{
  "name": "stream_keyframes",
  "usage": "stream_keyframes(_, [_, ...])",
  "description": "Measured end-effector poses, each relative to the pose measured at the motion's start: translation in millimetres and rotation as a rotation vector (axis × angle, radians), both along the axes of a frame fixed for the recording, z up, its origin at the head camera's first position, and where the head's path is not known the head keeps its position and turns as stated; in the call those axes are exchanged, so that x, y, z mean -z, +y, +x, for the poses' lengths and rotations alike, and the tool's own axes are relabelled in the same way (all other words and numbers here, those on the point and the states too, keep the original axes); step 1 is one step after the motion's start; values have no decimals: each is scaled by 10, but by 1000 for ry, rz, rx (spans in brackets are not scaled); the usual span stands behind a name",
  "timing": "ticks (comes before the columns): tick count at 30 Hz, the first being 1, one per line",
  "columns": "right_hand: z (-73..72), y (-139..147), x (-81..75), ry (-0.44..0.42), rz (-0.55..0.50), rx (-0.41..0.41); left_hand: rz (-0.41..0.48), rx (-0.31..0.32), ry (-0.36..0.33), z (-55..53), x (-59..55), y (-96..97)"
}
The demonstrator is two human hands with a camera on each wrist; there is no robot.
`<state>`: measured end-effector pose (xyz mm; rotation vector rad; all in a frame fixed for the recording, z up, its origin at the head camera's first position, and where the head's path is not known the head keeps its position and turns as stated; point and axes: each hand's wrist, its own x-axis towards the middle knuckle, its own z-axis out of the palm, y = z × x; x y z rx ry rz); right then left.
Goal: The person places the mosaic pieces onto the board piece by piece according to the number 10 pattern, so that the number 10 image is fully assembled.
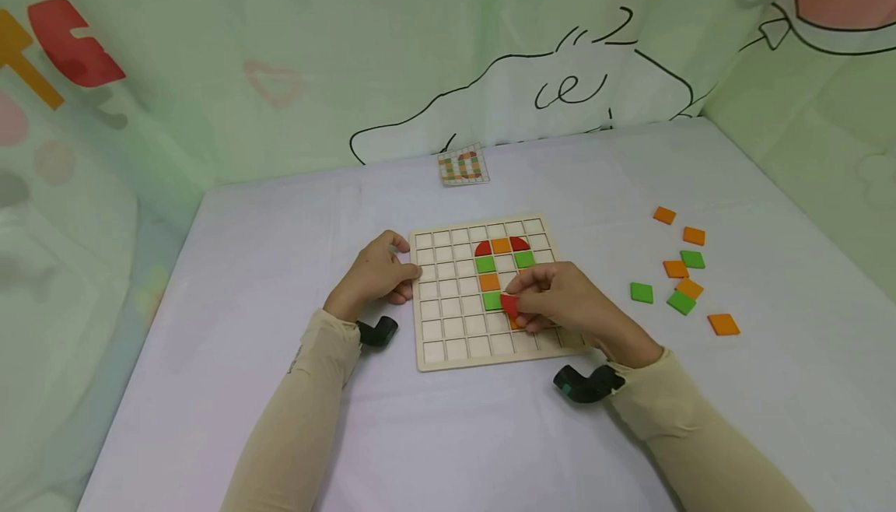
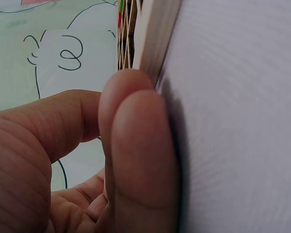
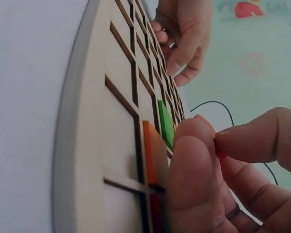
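Observation:
A wooden grid board (image 1: 442,329) lies flat on the table, holding green and orange square tiles and red quarter-round tiles. My right hand (image 1: 560,298) pinches a red tile (image 1: 509,304) between thumb and fingers, over the board's lower right part. In the right wrist view only a bit of that red tile (image 3: 221,155) shows between the fingers. Below it, an orange tile (image 3: 155,154) and a green tile (image 3: 166,124) sit in the grid. My left hand (image 1: 376,267) rests at the board's left edge, its fingers loosely bent and fingertips touching the edge.
Several loose orange and green tiles, among them a green one (image 1: 641,292) and an orange one (image 1: 723,324), lie right of the board. A small patterned card (image 1: 463,166) lies behind it. A printed curtain (image 1: 294,68) hangs at the table's back edge.

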<state>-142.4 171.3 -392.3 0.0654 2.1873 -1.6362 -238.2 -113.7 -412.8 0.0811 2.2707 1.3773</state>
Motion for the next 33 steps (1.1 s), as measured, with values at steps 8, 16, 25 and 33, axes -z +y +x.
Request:
stream_keyframes(8, [-8,-49,29,14,25,-28,0,3,-6,8,-26,12])
stream_keyframes(16, [6,-96,21,48,118,-39,8,3,-11,-4,-8,3])
stream_keyframes(25, [16,-104,18,55,120,-55,7,0,-4,10,-22,2])
stream_keyframes(33, [8,-102,33,71,113,-72,8,-2,-3,19,-35,4])
